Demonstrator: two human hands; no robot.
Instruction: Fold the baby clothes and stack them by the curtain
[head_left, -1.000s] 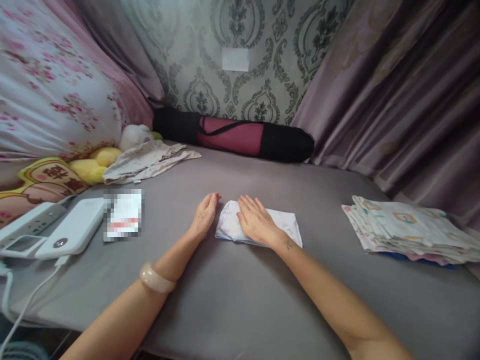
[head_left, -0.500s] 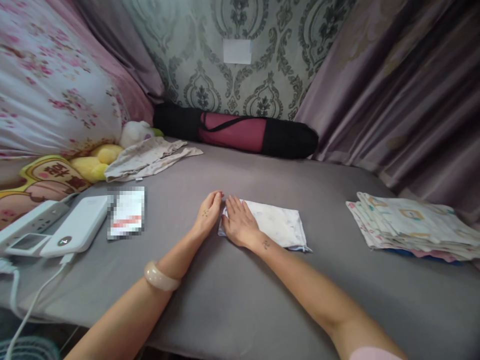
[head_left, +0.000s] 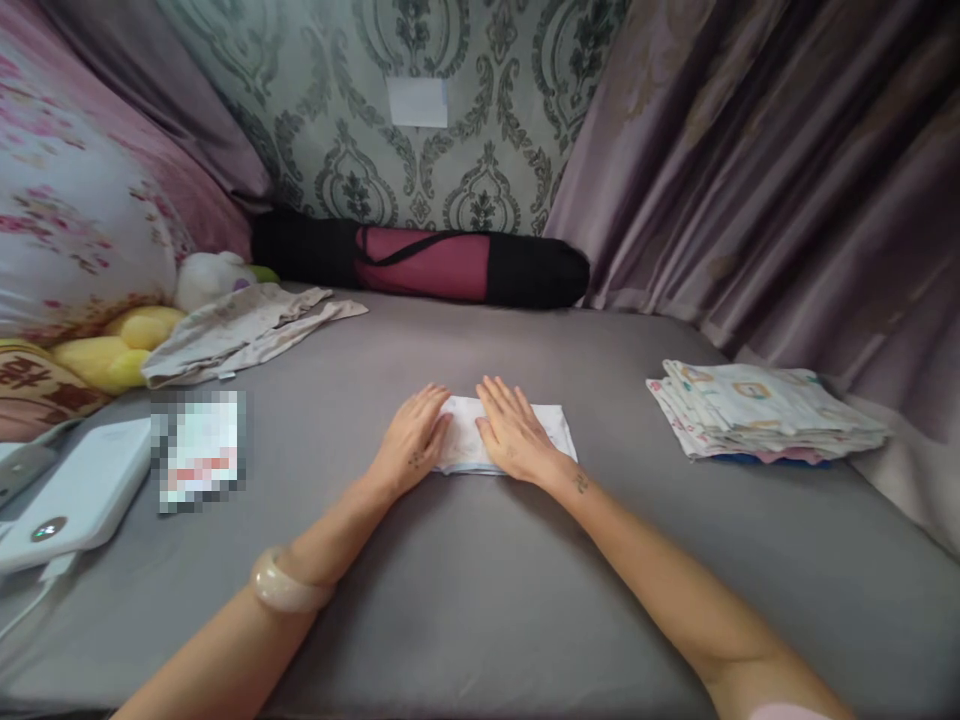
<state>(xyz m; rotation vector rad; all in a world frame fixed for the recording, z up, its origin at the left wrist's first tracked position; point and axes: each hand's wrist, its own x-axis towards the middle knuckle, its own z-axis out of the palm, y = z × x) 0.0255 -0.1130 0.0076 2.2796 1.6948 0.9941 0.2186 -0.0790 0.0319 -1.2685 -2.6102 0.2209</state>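
Observation:
A folded white cloth point(head_left: 463, 440) with a faint print lies flat on the grey bed sheet point(head_left: 465, 580). My left hand point(head_left: 416, 432) rests over its left end, fingers stretched out and pointing away from me. Across the middle of the cloth lies my right hand point(head_left: 514, 428), palm down with the fingers extended. Part of the fabric is hidden under both hands. The cloth's right end shows beyond my right hand.
To the right sits a stack of folded printed cloths point(head_left: 765, 410). A white power bank point(head_left: 86, 490), a blurred-out packet point(head_left: 201, 450), a crumpled light garment point(head_left: 232, 335) and yellow plush toys point(head_left: 112, 355) are at left. A long black-and-red bag point(head_left: 427, 262) lies by the wall.
My left hand has opened out and come onto the cloth's left end. My right hand now lies nearer the cloth's middle. The view has shifted to the right.

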